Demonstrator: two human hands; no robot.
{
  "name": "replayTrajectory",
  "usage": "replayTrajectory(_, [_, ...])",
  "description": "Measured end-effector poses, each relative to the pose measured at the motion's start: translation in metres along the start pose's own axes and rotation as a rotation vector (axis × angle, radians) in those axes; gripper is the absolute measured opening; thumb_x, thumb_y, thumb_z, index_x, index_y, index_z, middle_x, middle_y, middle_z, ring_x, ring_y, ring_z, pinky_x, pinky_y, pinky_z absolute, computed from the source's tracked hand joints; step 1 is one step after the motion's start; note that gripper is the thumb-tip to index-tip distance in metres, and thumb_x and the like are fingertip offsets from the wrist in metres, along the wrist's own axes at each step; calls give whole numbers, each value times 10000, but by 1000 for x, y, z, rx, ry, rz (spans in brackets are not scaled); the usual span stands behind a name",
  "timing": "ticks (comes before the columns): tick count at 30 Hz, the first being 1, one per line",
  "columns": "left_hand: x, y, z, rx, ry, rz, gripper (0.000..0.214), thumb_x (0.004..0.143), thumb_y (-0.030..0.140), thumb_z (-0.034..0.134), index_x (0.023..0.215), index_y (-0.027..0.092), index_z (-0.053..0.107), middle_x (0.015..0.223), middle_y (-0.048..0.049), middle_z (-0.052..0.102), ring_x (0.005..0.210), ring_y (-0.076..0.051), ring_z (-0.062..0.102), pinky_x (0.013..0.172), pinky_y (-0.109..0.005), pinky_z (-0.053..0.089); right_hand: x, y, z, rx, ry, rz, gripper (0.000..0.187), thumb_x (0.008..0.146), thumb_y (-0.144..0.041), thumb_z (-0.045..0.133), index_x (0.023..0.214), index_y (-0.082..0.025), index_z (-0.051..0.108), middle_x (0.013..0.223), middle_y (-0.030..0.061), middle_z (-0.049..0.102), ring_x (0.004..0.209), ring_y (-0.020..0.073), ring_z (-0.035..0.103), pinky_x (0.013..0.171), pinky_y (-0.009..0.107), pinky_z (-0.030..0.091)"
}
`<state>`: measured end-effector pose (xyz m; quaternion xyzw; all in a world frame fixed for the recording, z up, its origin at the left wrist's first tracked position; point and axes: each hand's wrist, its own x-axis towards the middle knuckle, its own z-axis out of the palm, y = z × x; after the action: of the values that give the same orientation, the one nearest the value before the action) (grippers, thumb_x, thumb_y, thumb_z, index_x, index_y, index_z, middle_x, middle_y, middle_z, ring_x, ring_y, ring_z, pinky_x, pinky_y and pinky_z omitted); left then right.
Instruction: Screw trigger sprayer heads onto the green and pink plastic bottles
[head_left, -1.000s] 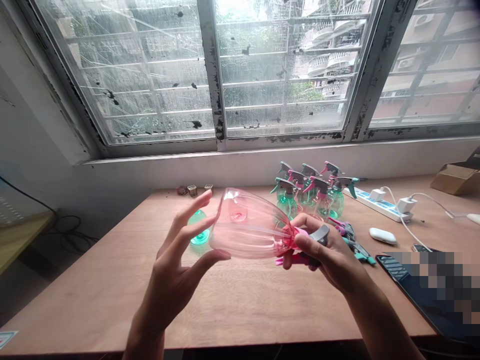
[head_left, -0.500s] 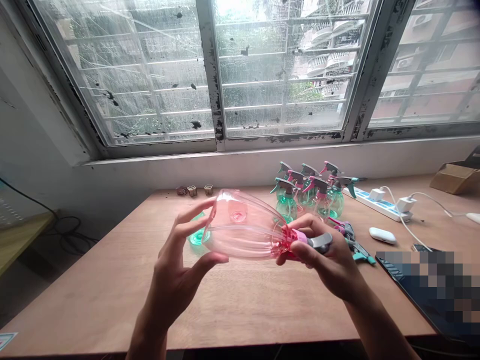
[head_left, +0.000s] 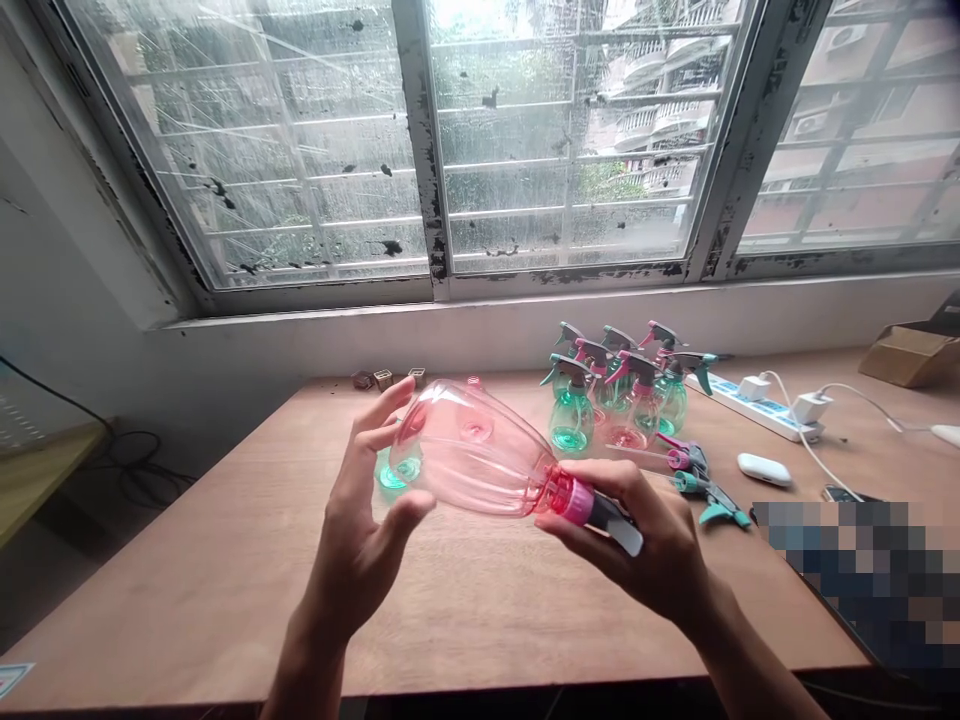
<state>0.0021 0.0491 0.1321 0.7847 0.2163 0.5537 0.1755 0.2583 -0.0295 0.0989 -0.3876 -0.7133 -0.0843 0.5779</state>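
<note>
A clear pink spray bottle [head_left: 480, 450] lies sideways in the air above the wooden table [head_left: 225, 570]. My left hand [head_left: 367, 530] cups its round base, thumb and fingers curled on it. Around the pink collar and grey sprayer head [head_left: 611, 520] my right hand [head_left: 645, 545] is closed. A green bottle [head_left: 394, 470] lies on the table behind the pink one, partly hidden.
Several green and pink spray bottles [head_left: 622, 395] stand at the back of the table. Loose trigger heads [head_left: 701, 480] lie beside them. A power strip [head_left: 765, 410] with plugs, a white case [head_left: 763, 470] and a cardboard box [head_left: 911, 355] are at the right.
The bottle's base has swung left and its sprayer end has tilted down to the right. My left fingers have closed onto the base. The sprayer head has turned in my right hand.
</note>
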Motion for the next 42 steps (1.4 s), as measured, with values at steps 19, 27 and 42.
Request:
replayTrajectory(19, [-8, -4, -15, -367, -104, -432, 794, 898, 931, 458, 1331, 293, 648, 1497, -161, 705, 1368, -428, 685, 1212, -615, 496, 5, -1, 9, -20, -68, -320, 378, 971, -291, 829, 1295, -251, 638, 801, 45, 835, 671, 251, 803, 707, 392, 689])
replayTrajectory(27, [-6, 12, 3, -334, -49, -375, 606, 959, 734, 660, 1405, 325, 700, 1394, -117, 738, 1162, -348, 758, 966, -455, 655, 2, -2, 10, 271, -27, 54, 273, 1018, -530, 742, 1030, -257, 748, 723, 40, 797, 578, 224, 744, 561, 331, 612])
replayTrajectory(42, [-15, 35, 19, -23, 111, 194, 401, 973, 548, 699, 1310, 332, 667, 1268, -104, 686, 1192, -369, 676, 931, -541, 614, 11, 5, 14, 941, -287, 814, 612, 865, -776, 778, 822, -173, 684, 588, -52, 562, 452, 97, 546, 444, 214, 552])
